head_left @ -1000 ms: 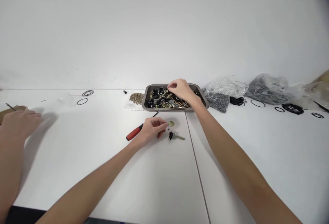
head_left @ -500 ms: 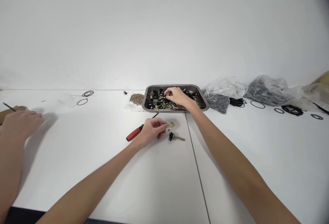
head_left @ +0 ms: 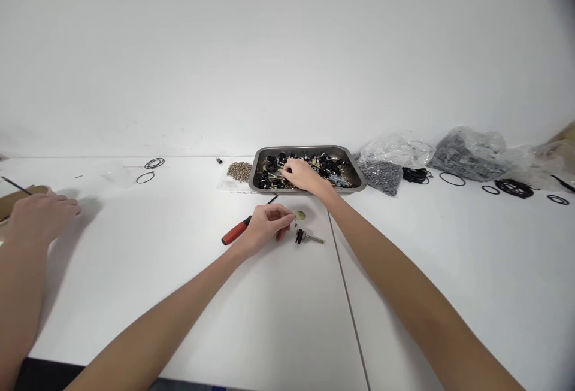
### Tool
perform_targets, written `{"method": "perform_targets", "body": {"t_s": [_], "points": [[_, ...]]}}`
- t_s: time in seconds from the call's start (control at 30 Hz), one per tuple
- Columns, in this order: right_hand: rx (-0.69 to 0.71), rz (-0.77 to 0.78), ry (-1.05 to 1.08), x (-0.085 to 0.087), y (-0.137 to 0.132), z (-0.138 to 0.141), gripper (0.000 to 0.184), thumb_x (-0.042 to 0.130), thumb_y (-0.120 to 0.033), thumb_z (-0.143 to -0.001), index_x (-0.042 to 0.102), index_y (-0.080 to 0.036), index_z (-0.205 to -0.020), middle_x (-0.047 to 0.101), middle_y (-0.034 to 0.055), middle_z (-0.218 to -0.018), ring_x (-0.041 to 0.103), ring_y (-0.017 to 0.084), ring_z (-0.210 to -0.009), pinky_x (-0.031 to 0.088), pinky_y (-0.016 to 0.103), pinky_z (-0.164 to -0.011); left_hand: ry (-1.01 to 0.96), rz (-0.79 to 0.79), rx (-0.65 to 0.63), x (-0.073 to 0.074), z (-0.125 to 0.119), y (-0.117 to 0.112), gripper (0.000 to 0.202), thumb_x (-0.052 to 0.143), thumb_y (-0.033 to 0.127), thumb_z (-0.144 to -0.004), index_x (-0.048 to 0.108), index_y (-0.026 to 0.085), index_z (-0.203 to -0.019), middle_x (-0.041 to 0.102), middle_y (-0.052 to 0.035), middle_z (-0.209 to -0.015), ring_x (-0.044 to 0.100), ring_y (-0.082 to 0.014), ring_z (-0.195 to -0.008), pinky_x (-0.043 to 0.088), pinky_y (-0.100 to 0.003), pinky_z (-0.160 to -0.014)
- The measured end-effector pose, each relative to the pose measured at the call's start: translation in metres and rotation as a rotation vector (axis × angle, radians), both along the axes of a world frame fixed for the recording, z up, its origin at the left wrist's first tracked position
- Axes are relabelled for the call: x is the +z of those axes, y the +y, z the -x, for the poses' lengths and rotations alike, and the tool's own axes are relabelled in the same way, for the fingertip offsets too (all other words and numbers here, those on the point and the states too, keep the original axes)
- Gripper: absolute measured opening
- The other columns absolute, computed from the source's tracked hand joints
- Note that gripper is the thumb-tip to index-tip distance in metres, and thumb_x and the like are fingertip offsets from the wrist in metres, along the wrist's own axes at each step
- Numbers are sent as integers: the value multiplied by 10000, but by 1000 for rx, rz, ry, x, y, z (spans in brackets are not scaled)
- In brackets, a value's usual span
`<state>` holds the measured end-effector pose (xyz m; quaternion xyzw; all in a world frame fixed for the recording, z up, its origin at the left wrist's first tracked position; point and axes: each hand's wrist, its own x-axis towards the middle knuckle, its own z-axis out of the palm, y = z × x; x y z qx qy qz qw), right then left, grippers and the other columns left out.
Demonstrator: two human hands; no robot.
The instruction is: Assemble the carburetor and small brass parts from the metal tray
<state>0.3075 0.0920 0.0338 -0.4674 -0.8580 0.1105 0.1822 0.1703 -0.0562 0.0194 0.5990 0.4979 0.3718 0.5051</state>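
Observation:
My left hand (head_left: 269, 224) is low over the table, thumb and fingertips pinched together; what they hold, if anything, is too small to name. Just past those fingertips lie a flat yellowish disc (head_left: 300, 215) and a black fitting with a metal bolt (head_left: 309, 238). Partly hidden behind the hand is a red-handled tool (head_left: 235, 233) with a bent dark shaft. My right hand (head_left: 300, 174) reaches into a metal tray (head_left: 309, 190) of mixed black and brass-coloured parts. Its fingers are bent down among the parts, and their tips are hard to make out.
Left of the tray is a pile of small brass-coloured pieces (head_left: 239, 171) on clear plastic. Plastic bags of grey parts (head_left: 381, 176) and black rings (head_left: 513, 188) line the right side. Another person's hand (head_left: 44, 217) rests at the far left beside a brown container (head_left: 18, 202).
My right hand has shifted slightly left and nearer within the tray, uncovering parts to its right. My left hand stays in its pinch at nearly the same spot.

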Motion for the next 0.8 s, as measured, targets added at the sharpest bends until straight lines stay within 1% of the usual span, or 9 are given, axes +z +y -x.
{"method": "perform_targets", "body": {"t_s": [0.1,0.2,0.3,0.4,0.47,0.57,0.63,0.7,0.8], "points": [[-59,-11,-14,-1,1,2,255,443,-194,-882,562,-148,-660,612,78,-714,508,156,-651,316,273,-638,-33,-10,-15,-2,0,1,173,614,385,-825,674,224,-803,608,17,-577,598,-165,-618,403,-263,-531],[-87,-21,-26,-2,3,4,249,441,-192,-878,564,-146,-666,615,83,-711,509,159,-647,315,276,-645,-91,-6,-13,-5,1,3,179,650,384,-802,678,208,-788,609,14,-578,567,-143,-562,380,-252,-513],[-78,-22,-35,-2,2,3,244,415,-188,-898,599,-143,-744,639,95,-813,541,173,-729,348,273,-694,-134,1,2,-7,0,4,216,691,395,-773,679,180,-781,605,5,-572,518,-117,-501,362,-246,-493],[-61,-21,-44,-3,1,2,208,424,-149,-892,627,-154,-939,625,99,-1018,559,189,-912,379,271,-811,-138,9,4,-7,1,4,234,704,408,-770,687,175,-776,610,-1,-577,501,-107,-492,366,-247,-496],[-54,-11,-59,-4,0,1,242,434,-135,-887,623,-167,-1035,587,102,-1115,543,201,-1015,379,285,-890,-139,13,3,-7,1,4,233,706,416,-772,691,183,-773,611,-1,-576,497,-104,-490,370,-248,-498],[-56,7,-85,-5,-1,1,237,425,-171,-911,637,-169,-1017,562,105,-1135,531,216,-1058,382,306,-938,-149,1,8,-9,1,5,263,716,423,-762,683,163,-771,600,-10,-563,482,-98,-460,366,-250,-481],[-92,-5,-87,-5,-2,2,260,418,-194,-922,609,-147,-1093,538,129,-1168,510,243,-1091,375,341,-965,-155,-8,10,-11,1,6,295,722,428,-754,676,137,-778,594,-19,-560,475,-94,-441,364,-250,-470],[-174,-51,-93,-6,-3,3,328,401,-192,-923,542,-105,-1206,501,171,-1218,469,292,-1136,353,404,-988,-159,-8,5,-14,2,6,314,719,430,-757,672,121,-789,582,-17,-550,472,-89,-431,366,-245,-465],[-284,-116,-158,-7,-3,4,355,381,-166,-911,528,-84,-1224,487,193,-1238,441,331,-1144,344,453,-979,-173,-5,-22,-18,3,7,314,703,428,-776,672,118,-806,572,-11,-554,477,-85,-433,374,-230,-458]]}}
